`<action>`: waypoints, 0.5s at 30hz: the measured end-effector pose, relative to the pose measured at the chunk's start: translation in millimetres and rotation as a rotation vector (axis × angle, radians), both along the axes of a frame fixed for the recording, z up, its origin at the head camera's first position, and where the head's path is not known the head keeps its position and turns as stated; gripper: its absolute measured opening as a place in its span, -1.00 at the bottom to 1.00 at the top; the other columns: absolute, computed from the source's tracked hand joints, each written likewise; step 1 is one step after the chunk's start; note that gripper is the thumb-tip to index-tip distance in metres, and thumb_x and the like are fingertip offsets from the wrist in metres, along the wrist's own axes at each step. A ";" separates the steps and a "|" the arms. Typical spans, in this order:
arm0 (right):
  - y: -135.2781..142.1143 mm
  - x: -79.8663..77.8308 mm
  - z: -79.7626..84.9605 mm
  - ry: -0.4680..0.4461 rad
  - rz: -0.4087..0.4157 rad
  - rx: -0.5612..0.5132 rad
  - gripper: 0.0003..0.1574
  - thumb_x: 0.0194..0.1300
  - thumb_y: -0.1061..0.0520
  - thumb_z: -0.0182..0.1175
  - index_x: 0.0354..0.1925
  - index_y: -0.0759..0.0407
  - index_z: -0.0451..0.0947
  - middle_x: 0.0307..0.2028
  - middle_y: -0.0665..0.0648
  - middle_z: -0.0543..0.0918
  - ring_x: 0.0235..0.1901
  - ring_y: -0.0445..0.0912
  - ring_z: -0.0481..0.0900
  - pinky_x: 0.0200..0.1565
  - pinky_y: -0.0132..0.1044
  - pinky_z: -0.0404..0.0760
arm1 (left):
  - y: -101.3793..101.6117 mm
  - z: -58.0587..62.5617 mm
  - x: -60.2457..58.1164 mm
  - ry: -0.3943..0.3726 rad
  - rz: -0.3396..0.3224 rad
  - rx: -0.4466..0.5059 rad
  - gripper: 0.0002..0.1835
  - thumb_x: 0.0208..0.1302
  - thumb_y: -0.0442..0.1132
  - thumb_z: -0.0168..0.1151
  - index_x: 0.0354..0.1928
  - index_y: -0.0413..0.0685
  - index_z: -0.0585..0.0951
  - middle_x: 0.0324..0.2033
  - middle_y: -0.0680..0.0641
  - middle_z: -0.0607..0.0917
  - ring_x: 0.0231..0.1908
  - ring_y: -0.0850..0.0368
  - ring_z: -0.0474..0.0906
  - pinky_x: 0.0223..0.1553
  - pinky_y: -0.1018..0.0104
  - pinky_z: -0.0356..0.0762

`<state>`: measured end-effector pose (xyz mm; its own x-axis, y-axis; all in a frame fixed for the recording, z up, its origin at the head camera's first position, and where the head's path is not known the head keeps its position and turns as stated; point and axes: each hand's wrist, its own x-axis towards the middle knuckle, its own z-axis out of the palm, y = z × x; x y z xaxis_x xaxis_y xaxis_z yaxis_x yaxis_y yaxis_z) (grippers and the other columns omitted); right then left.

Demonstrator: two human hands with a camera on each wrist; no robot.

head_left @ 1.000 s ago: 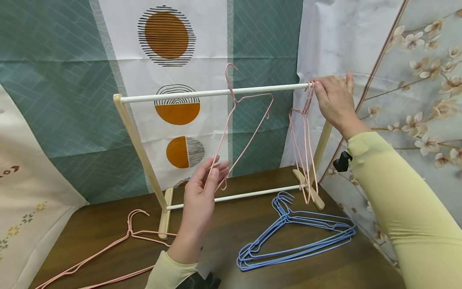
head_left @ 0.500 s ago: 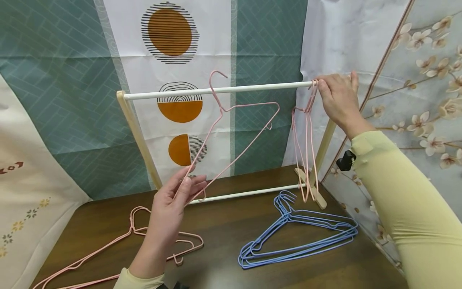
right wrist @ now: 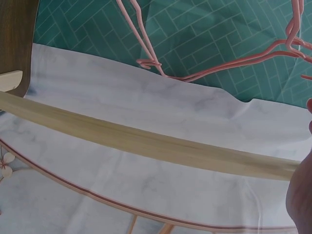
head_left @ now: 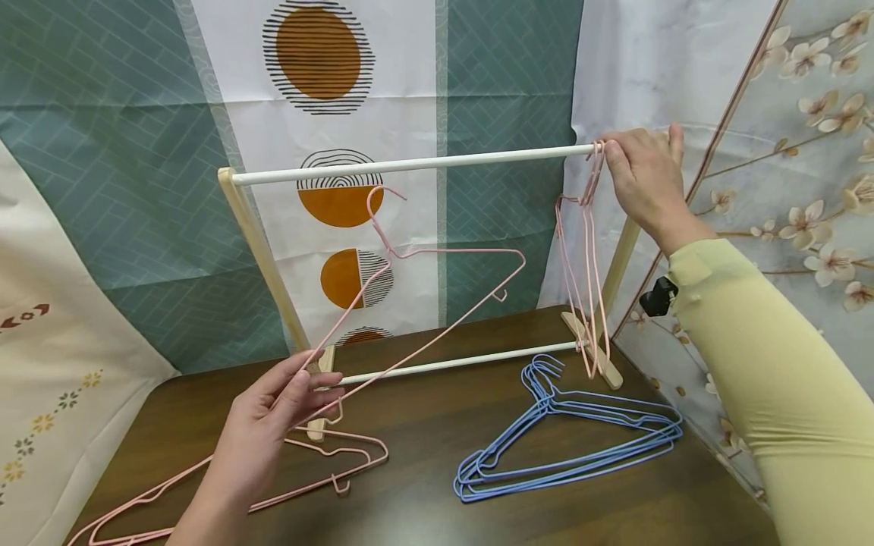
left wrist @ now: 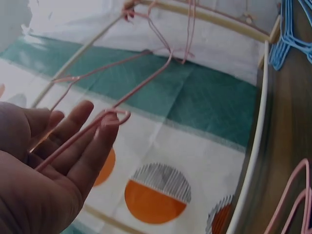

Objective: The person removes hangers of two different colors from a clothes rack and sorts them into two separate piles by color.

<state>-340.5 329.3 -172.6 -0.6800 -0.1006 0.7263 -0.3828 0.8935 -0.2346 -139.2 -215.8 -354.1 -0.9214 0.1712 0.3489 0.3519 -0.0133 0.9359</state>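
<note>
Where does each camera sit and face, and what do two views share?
Head-worn: forward and down at the rack; left hand, right hand show.
Left wrist-worn: toward the held pink hanger; both hands show.
Right wrist-worn: toward a wooden post; part of right hand shows.
Head and left wrist share the blue hangers.

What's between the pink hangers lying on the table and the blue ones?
The head view shows just bare table between pink hangers and blue hangers.
</note>
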 end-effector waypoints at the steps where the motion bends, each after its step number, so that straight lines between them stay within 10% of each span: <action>1: -0.1 0.0 -0.4 -0.002 -0.002 0.000 -0.32 0.82 -0.14 -0.24 0.35 0.20 0.66 0.34 0.34 0.64 0.48 0.37 0.37 0.65 0.00 -0.55 | -5.0 -2.3 0.6 0.003 -0.013 0.000 -0.59 0.81 -0.30 -0.01 0.52 -0.19 0.52 0.06 -0.11 0.86 -0.02 -0.06 0.87 0.01 0.03 0.81; 15: 0.9 -2.9 -0.2 -0.011 0.002 0.000 -0.31 0.82 -0.14 -0.26 0.37 0.21 0.63 0.34 0.36 0.62 0.50 0.37 0.35 0.65 -0.01 -0.57 | -85.5 -28.1 19.1 -0.069 -0.163 -0.083 -0.51 0.82 -0.42 -0.22 0.63 -0.20 0.39 0.09 -0.17 0.83 0.03 -0.16 0.84 0.03 0.09 0.83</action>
<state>-343.4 330.2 -172.8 -0.6874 -0.1019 0.7191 -0.3823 0.8926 -0.2389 -120.1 -301.3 -382.2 -0.9004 0.3455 0.2645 0.2866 0.0138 0.9579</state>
